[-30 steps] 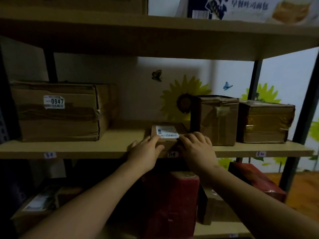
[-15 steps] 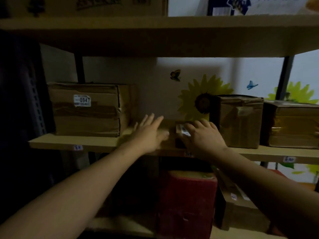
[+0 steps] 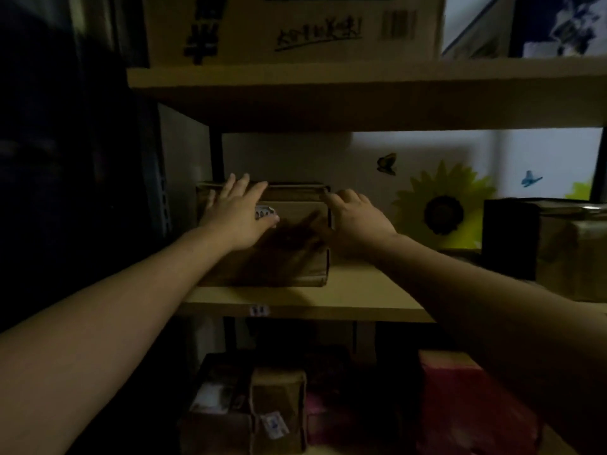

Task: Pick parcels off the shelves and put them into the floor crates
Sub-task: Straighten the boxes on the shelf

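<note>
Dimly lit, a brown, taped cardboard parcel (image 3: 289, 247) is touched.
Its labelled front is pressed by the flat left hand (image 3: 238, 215); the grip of the right hand (image 3: 356, 221) cannot be told.

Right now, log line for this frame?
left hand: flat on cardboard box | right hand: at its top right corner | state: resting on shelf

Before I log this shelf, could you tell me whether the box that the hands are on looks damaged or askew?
Nothing stands out: the box sits flat and square on the shelf; dim light hides fine damage.
</note>
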Demonstrator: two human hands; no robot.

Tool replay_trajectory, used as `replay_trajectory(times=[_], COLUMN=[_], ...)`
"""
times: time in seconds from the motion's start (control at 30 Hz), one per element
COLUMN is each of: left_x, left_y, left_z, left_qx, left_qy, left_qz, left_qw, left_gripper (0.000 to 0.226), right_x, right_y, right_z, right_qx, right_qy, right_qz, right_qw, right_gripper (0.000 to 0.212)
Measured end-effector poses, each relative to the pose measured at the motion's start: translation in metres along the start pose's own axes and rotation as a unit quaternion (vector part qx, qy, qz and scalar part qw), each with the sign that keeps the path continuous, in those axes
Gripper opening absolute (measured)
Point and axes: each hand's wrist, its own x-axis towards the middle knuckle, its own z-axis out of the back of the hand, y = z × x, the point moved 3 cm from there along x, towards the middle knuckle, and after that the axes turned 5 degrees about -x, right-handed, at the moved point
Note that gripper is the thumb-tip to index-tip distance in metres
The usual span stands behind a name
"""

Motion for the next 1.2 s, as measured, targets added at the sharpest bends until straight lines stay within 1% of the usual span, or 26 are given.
replay_trajectory(times=[0.1,0.17,0.2,0.27,0.33,0.37,0.4,0.57,0.67,0.77,0.87,1.0,1.2], left_x=[0.013,0.019,0.021,0.022,0.019,0.016,0.013,-0.010,-0.035,-0.056,-0.071,-0.087,-0.110], left_y=[0.038,0.059,0.067,0.078,0.078,0.076,0.073,0.065,0.054,0.035,0.019,0.005,0.000], left_z=[0.008,0.009,0.009,0.007,-0.001,-0.005,-0.007,-0.006,-0.006,-0.003,0.001,0.010,0.021], left_qx=[0.004,-0.009,-0.027,-0.112,-0.233,-0.268,-0.280,-0.290,-0.299,-0.320,-0.340,-0.340,-0.346], left_qy=[-0.005,0.004,0.005,0.009,0.014,0.010,-0.001,-0.095,-0.142,-0.174,-0.191,-0.195,-0.158], left_qz=[0.017,0.050,0.069,0.103,0.112,0.113,0.115,0.113,0.116,0.109,0.100,0.096,0.085], left_qw=[1.000,0.999,0.997,0.988,0.966,0.957,0.953,0.946,0.936,0.925,0.915,0.915,0.921], left_gripper=[0.074,0.079,0.082,0.083,0.080,0.079,0.079,0.078,0.079,0.075,0.073,0.073,0.076], right_x=[0.028,0.042,0.047,0.052,0.049,0.045,0.041,0.009,-0.012,-0.031,-0.048,-0.069,-0.100], right_y=[0.016,0.020,0.020,0.020,0.020,0.021,0.020,0.018,0.018,0.013,0.005,0.000,0.005], right_z=[-0.002,-0.006,-0.009,-0.015,-0.021,-0.023,-0.023,-0.014,-0.006,0.002,0.011,0.025,0.045], right_qx=[0.022,0.049,0.066,0.120,0.182,0.192,0.194,0.221,0.214,0.214,0.214,0.222,0.214], right_qy=[-0.004,0.022,0.039,0.051,0.038,0.023,0.006,-0.061,-0.076,-0.094,-0.111,-0.125,-0.116], right_qz=[-0.022,-0.063,-0.083,-0.112,-0.130,-0.132,-0.131,-0.101,-0.087,-0.081,-0.069,-0.066,-0.089], right_qw=[0.999,0.997,0.994,0.985,0.974,0.972,0.972,0.968,0.970,0.969,0.968,0.965,0.966], right_gripper=[0.074,0.081,0.080,0.068,0.054,0.049,0.045,0.040,0.040,0.042,0.042,0.044,0.045])
